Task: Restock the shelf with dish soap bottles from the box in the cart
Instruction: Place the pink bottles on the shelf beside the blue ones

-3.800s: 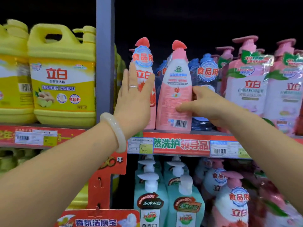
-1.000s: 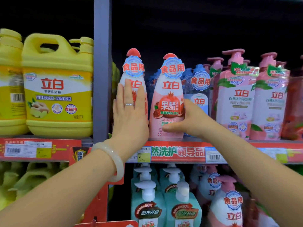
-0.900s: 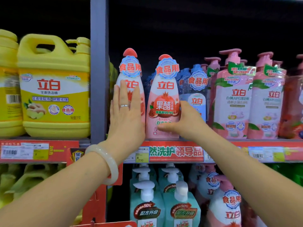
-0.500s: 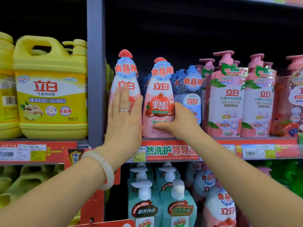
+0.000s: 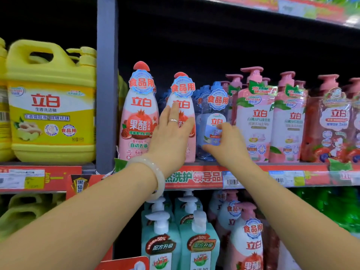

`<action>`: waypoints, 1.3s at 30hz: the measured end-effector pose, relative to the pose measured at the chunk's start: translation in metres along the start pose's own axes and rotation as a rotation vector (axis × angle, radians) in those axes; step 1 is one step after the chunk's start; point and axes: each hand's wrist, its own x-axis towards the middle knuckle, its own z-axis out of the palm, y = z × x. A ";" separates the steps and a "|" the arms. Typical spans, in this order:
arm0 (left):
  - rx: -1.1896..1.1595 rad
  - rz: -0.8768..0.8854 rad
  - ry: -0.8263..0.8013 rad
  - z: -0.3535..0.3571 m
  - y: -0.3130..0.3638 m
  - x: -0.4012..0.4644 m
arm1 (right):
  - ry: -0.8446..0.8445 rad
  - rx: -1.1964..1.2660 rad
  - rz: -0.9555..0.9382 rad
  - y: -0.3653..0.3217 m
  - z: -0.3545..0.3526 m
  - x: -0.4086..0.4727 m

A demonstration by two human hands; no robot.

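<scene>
Two pink pomegranate dish soap bottles stand side by side at the left end of the shelf (image 5: pixel 196 177). The first pink bottle (image 5: pixel 139 114) stands free beside the grey upright. My left hand (image 5: pixel 171 133), with a ring and a pale bangle, lies flat with fingers spread against the front of the second pink bottle (image 5: pixel 184 90). My right hand (image 5: pixel 228 147) curls its thumb and fingers on the blue dish soap bottle (image 5: pixel 213 106) just to the right. The box and the cart are out of view.
A grey shelf upright (image 5: pixel 106 84) separates big yellow detergent jugs (image 5: pixel 51 106) on the left. Pink pump bottles (image 5: pixel 257 114) fill the shelf to the right. Teal pump bottles (image 5: pixel 161 236) and more pink bottles stand on the shelf below.
My left hand slid right from the first pink bottle onto the second. My right hand let go of the second pink bottle's base and moved right to the blue bottle.
</scene>
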 end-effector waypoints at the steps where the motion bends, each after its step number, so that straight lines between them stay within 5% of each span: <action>1: -0.008 -0.006 0.004 0.001 0.001 0.000 | 0.047 0.000 0.020 0.006 0.000 0.001; 13: -0.048 -0.052 0.073 0.007 0.004 -0.009 | 0.062 0.046 0.163 -0.006 0.019 0.016; 31: -0.059 -0.084 0.040 0.007 0.003 -0.010 | 0.093 -0.020 0.129 -0.006 0.006 0.001; 35: -0.096 -0.057 0.055 0.007 0.002 -0.011 | 0.078 -0.031 0.072 -0.006 0.000 -0.009; 39: -0.193 -0.051 0.196 -0.003 -0.012 -0.026 | 0.182 0.001 -0.209 -0.023 -0.005 -0.030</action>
